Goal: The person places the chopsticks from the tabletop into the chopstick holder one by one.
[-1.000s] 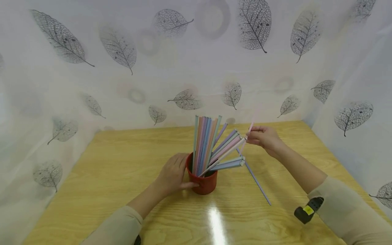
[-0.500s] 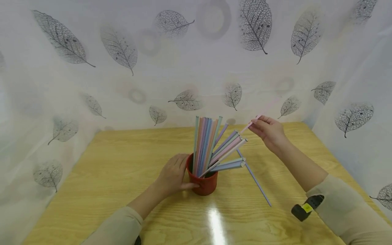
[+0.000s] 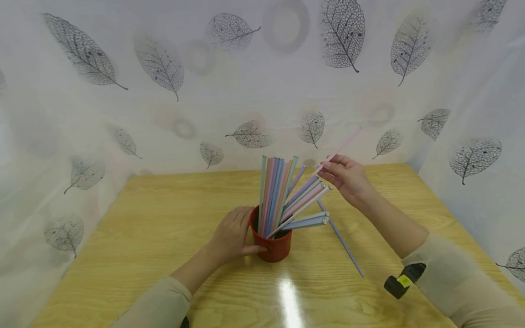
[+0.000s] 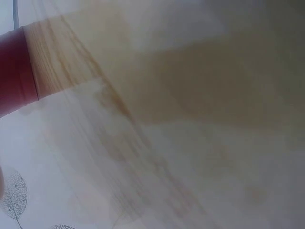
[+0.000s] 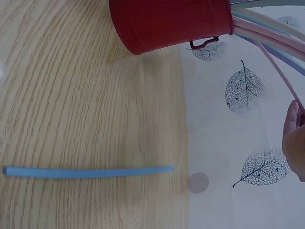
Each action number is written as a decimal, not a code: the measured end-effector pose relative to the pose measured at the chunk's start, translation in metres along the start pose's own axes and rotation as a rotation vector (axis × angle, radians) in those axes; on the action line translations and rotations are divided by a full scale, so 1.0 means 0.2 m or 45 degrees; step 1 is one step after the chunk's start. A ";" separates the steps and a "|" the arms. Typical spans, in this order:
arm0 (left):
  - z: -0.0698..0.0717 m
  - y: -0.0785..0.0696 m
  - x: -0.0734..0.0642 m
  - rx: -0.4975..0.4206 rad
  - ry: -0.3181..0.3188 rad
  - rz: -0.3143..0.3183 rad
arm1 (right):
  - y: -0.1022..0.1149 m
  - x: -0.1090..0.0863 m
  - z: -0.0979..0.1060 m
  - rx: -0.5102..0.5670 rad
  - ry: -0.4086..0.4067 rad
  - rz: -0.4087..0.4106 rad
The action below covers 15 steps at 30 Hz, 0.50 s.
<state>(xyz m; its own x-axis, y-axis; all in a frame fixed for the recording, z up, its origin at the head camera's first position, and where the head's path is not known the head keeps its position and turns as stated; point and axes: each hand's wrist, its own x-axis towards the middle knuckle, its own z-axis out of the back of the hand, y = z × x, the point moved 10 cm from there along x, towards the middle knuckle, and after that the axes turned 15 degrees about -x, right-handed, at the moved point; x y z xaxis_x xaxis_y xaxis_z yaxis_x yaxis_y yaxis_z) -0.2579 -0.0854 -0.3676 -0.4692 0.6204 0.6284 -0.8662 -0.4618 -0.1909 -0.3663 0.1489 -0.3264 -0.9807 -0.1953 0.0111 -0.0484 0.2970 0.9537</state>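
In the head view my left hand (image 3: 230, 232) grips the side of a small red bucket (image 3: 276, 249), thumb across its front. Several pastel straws (image 3: 274, 196) stand in the bucket, and others lean out over its right rim. A pink straw (image 3: 346, 142) is pinched between the thumb and fingers of my right hand (image 3: 346, 177). It slants up to the right, its lower part passing behind the leaning straws. The right wrist view shows the pink straw (image 5: 281, 74) reaching the bucket's mouth. The left wrist view catches just part of the bucket (image 4: 16, 71).
A single blue straw (image 3: 341, 239) lies on the wooden table (image 3: 164, 218) to the right of the bucket. Behind the table hangs a pale curtain (image 3: 262, 82) printed with leaves. The bucket has a small wire handle fixing (image 5: 205, 44).
My right hand first moved right and up, tilting the pink straw, then came back left so the straw's lower part is at the leaning straws. My left hand has stayed on the bucket.
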 end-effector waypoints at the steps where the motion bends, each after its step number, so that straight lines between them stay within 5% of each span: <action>1: 0.00 0.00 0.00 -0.003 0.008 0.009 | -0.01 0.00 -0.01 -0.033 0.011 0.002; 11: 0.00 0.00 0.00 -0.030 0.024 0.023 | -0.13 0.01 -0.16 -0.358 0.109 -0.038; 15: 0.00 0.00 0.00 -0.042 0.023 0.030 | -0.19 0.00 -0.20 -0.506 0.251 -0.070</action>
<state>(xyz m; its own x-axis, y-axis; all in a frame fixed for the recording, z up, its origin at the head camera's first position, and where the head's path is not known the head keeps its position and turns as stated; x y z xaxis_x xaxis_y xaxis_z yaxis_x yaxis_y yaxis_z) -0.2583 -0.0846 -0.3677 -0.4921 0.6210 0.6101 -0.8600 -0.4555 -0.2300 -0.3565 0.1001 -0.3497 -0.9219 -0.3868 -0.0226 0.0148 -0.0934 0.9955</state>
